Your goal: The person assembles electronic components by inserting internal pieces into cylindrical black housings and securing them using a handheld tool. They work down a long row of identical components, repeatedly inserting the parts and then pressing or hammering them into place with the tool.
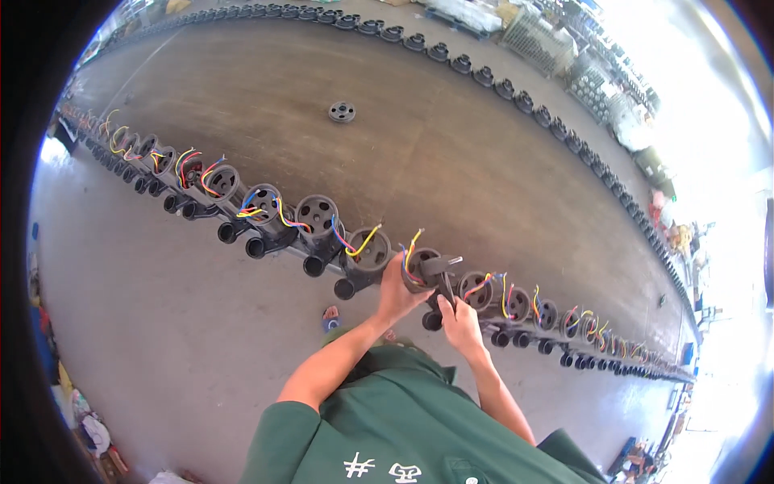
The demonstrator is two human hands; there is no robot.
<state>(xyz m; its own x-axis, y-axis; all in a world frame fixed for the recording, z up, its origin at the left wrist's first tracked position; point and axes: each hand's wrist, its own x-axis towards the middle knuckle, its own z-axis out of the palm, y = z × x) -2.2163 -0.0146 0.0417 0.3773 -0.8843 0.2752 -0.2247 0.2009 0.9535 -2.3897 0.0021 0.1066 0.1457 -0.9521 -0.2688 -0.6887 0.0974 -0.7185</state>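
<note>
My left hand (397,295) is wrapped round the side of a dark, round motor housing (417,278) with yellow, red and blue wires standing out of its open top. My right hand (461,324) is closed on the dark handle of a hammer-like tool (439,266). The tool's wide head lies over the right part of that housing's opening, and a bright metal tip points right. Whether the head touches the housing, I cannot tell. Close by on the left stands another wired housing (369,248); on the right is one more (476,290).
Similar housings with short black pipe stubs line the near edge of a wide brown table (484,185). A loose slotted disc (342,112) lies on it. Small dark parts (484,77) follow the far edge. Wire cages (540,44) stand beyond. Grey floor (201,323) is behind the row.
</note>
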